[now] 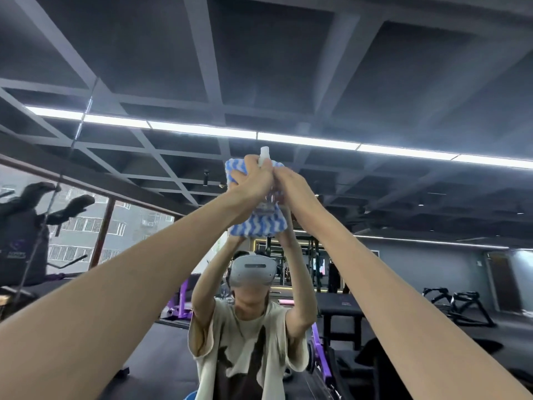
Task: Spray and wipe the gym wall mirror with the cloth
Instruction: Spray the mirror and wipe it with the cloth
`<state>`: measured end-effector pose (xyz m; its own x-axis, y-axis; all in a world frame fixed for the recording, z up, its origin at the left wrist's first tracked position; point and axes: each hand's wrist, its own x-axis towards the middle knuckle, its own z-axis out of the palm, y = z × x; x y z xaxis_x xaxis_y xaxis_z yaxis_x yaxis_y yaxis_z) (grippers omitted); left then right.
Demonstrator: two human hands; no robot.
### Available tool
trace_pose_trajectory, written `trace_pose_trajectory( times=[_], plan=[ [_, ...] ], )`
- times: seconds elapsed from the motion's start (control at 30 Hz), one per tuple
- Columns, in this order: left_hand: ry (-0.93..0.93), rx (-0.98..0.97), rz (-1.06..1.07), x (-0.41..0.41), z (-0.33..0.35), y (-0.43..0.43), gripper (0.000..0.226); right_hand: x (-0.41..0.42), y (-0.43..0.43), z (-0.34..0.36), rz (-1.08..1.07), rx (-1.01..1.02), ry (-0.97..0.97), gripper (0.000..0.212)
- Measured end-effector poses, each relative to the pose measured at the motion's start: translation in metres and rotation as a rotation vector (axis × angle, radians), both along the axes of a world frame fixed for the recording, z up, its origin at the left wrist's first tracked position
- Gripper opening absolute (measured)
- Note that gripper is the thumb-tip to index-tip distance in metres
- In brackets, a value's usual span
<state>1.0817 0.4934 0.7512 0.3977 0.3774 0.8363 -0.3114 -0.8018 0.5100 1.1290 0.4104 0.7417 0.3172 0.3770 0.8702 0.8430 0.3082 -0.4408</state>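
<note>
The gym wall mirror (389, 264) fills the view ahead and reflects me with both arms raised. My left hand (253, 179) grips a blue-and-white wavy-striped cloth (259, 226), held high against the glass. A clear spray bottle (266, 202) with a white nozzle (264, 153) stands upright between my two hands, in front of the cloth. My right hand (290, 183) meets the left one, its fingers curled on the bottle near the neck. The hands hide most of the bottle, and the cloth shows above and below them.
The reflection shows a black bench (343, 308), purple machines (184, 301) and black floor bars (458, 304) behind me. A hanging punching dummy (26, 226) and windows are at the left. A long ceiling light strip (305, 140) runs overhead.
</note>
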Motion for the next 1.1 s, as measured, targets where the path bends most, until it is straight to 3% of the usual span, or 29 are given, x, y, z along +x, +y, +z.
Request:
trace_pose_trajectory(
  times=[0.13, 0.17, 0.23, 0.3, 0.43, 0.5, 0.6, 0.67, 0.77, 0.83, 0.9, 0.97, 1.1],
  plan=[
    [0.025, -0.154, -0.079, 0.001, 0.001, 0.000, 0.092, 0.005, -0.005, -0.002, 0.007, -0.024, -0.055, 0.030],
    [0.028, -0.129, -0.058, 0.001, -0.001, -0.001, 0.087, 0.007, -0.004, -0.001, -0.004, 0.011, -0.044, 0.029],
    [0.022, 0.026, 0.105, 0.001, -0.004, 0.001, 0.048, 0.009, -0.005, 0.003, -0.101, 0.089, -0.031, 0.031],
    [-0.072, 0.225, 0.260, 0.003, -0.009, 0.004, 0.035, 0.012, -0.009, 0.009, -0.196, 0.176, -0.013, 0.027],
    [-0.004, 0.490, 0.650, 0.010, 0.010, 0.029, 0.045, 0.021, -0.022, 0.024, -0.349, 0.271, -0.019, 0.038],
    [-0.055, 0.701, 0.841, 0.007, 0.017, 0.038, 0.048, 0.027, -0.028, 0.029, -0.389, 0.279, -0.060, 0.039],
    [-0.043, 1.098, 0.902, 0.002, 0.024, 0.058, 0.073, 0.034, -0.032, 0.033, -0.398, 0.294, -0.090, 0.032],
    [0.053, 1.164, 0.868, 0.008, 0.023, 0.075, 0.083, 0.042, -0.030, 0.037, -0.377, 0.306, -0.109, 0.031],
    [0.095, 1.265, 0.845, 0.012, 0.017, 0.083, 0.073, 0.046, -0.019, 0.043, -0.402, 0.331, -0.131, 0.031],
    [0.000, 1.176, 0.876, 0.009, 0.041, 0.096, 0.067, 0.045, -0.014, 0.048, -0.419, 0.362, -0.127, 0.038],
    [-0.110, 0.888, 0.971, -0.008, 0.083, 0.118, 0.068, 0.041, -0.012, 0.054, -0.404, 0.377, -0.139, 0.035],
    [-0.136, 0.538, 0.917, -0.035, 0.118, 0.163, 0.074, 0.039, -0.011, 0.059, -0.393, 0.377, -0.162, 0.024],
    [-0.209, 0.391, 0.979, -0.055, 0.128, 0.205, 0.071, 0.037, -0.003, 0.068, -0.427, 0.381, -0.219, 0.026]
  ],
)
